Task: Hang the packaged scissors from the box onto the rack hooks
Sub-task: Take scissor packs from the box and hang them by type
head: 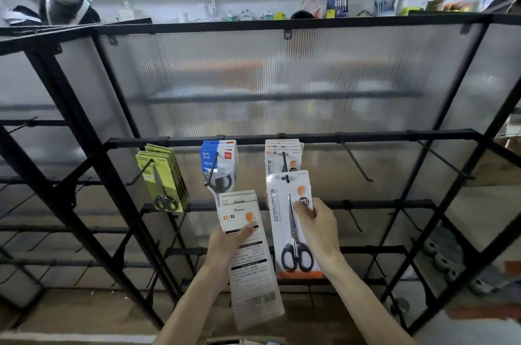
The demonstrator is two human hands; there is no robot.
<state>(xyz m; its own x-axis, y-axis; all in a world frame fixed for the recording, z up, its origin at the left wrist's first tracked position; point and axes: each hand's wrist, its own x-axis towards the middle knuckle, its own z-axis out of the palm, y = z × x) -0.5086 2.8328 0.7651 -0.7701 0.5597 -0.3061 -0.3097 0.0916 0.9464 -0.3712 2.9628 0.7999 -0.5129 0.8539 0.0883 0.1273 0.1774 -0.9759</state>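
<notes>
My right hand pinches a white scissors package with black-handled scissors inside; its hang hole sits on the tip of a black rack hook. Several white packages hang further back on the same hook. My left hand grips a stack of white scissors packages, held with their printed backs toward me, just left of the hooked one. The top edge of a box shows at the bottom of the view.
Yellow-green scissors packs hang on the left hook and blue-white packs on the middle one. Two bare hooks jut out to the right. Black rack bars cross before a ribbed translucent panel. Lower rows carry bare hooks.
</notes>
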